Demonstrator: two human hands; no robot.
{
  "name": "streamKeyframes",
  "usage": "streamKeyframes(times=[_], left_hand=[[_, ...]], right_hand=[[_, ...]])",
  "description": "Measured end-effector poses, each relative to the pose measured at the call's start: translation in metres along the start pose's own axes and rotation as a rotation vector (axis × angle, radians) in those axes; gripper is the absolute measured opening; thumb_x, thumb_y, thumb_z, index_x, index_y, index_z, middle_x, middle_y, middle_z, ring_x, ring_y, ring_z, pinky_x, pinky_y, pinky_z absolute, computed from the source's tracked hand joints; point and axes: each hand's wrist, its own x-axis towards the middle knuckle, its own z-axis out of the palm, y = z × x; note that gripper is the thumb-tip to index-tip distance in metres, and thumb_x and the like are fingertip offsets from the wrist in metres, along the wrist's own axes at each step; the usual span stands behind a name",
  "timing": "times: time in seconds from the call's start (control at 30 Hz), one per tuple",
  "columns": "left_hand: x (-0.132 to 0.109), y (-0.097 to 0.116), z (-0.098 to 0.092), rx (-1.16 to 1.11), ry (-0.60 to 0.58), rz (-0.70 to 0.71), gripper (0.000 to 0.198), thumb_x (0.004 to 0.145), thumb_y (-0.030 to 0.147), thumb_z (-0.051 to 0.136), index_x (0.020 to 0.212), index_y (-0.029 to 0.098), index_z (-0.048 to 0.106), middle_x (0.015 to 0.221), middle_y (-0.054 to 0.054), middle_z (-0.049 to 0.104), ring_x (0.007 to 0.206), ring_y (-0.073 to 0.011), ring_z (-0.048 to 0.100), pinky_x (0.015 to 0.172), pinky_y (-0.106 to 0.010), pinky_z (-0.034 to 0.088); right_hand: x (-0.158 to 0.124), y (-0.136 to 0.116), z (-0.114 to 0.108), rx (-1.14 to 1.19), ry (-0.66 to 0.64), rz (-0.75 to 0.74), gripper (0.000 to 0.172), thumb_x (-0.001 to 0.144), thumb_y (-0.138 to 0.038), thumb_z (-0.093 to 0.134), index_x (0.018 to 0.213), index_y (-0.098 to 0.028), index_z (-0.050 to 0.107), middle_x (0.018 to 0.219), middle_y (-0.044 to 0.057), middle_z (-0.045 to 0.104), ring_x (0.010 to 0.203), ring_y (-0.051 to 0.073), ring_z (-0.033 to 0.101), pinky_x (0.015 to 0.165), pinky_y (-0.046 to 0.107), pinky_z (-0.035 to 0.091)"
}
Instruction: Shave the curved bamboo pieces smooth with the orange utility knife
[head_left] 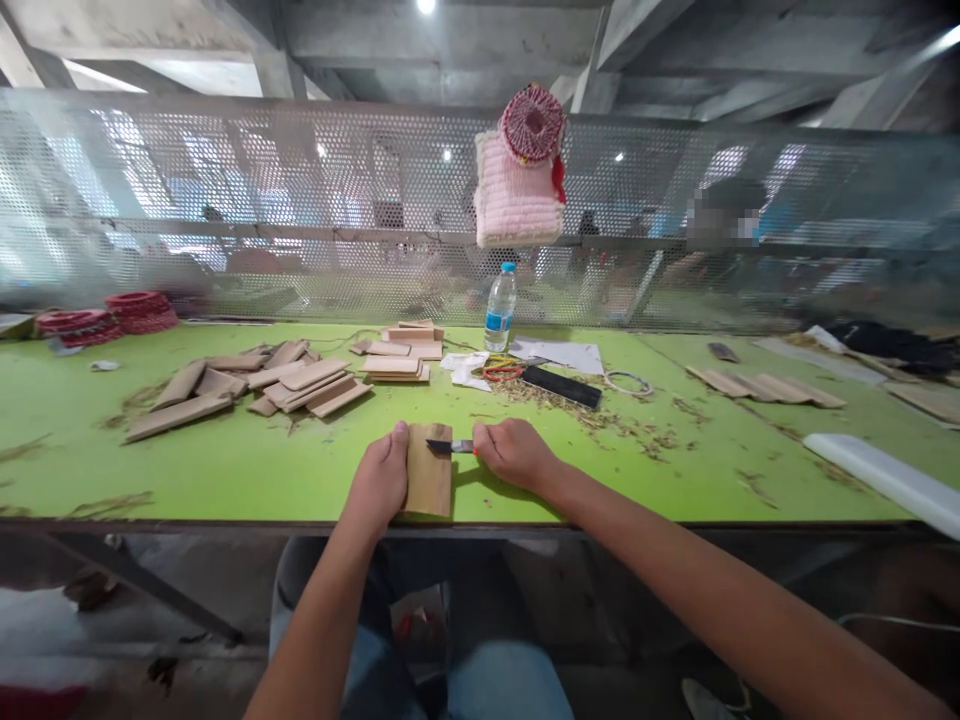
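Panel (429,485), brown: one, over the counter (300,490); resting or lifted, cannot tell. Left hand (384,475): gripping the panel's left edge. Right hand (514,455): closed around a knife (450,447), right of the panel; blade across its face, tip leftward. Risks: slipping blade could gouge panel or cut left hand; loosened grip could let panel skid.

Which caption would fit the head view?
Left hand grips a tan piece at a green table; right hand holds a knife over it.
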Motion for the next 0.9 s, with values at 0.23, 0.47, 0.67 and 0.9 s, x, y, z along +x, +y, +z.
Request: streamKeyframes(times=[0.23,0.47,0.67,0.9], left_hand=[[0.001,0.002,-0.001,0.1,0.053,-0.017,0.051,0.097,0.055,0.033,0.06,0.022,0.047,0.063,-0.005,0.061,0.064,-0.0224,0.056,0.06,-0.03,0.038],[0.002,-0.001,0.003,0.104,0.05,0.029,0.049,0.098,0.052,0.032,0.061,0.023,0.043,0.062,-0.003,0.058,0.063,-0.0213,0.054,0.058,-0.03,0.036],[0.002,-0.003,0.004,0.094,0.011,0.052,0.05,0.1,0.051,0.029,0.065,0.022,0.049,0.064,-0.004,0.061,0.063,-0.0211,0.055,0.06,-0.03,0.037],[0.002,0.0,0.002,0.143,0.011,0.033,0.049,0.099,0.05,0.032,0.061,0.022,0.046,0.063,-0.004,0.06,0.062,-0.0206,0.054,0.061,-0.03,0.036]], right_hand=[[0.005,0.008,0.006,-0.025,0.037,0.148,0.05,0.105,-0.029,0.024,0.09,-0.011,0.068,0.078,0.017,0.072,0.068,0.022,0.065,0.06,0.03,0.035],[0.0,0.002,0.004,0.015,0.052,0.105,0.058,0.106,-0.029,0.019,0.081,-0.015,0.07,0.07,0.01,0.072,0.064,0.018,0.063,0.058,0.03,0.03],[-0.002,-0.003,0.0,0.018,0.012,0.024,0.055,0.104,-0.034,0.028,0.074,-0.018,0.07,0.067,0.007,0.071,0.061,0.015,0.061,0.058,0.028,0.029],[0.005,0.006,-0.002,-0.047,-0.003,0.143,0.044,0.103,-0.024,0.028,0.105,-0.009,0.07,0.085,0.017,0.073,0.072,0.022,0.066,0.062,0.027,0.036]])
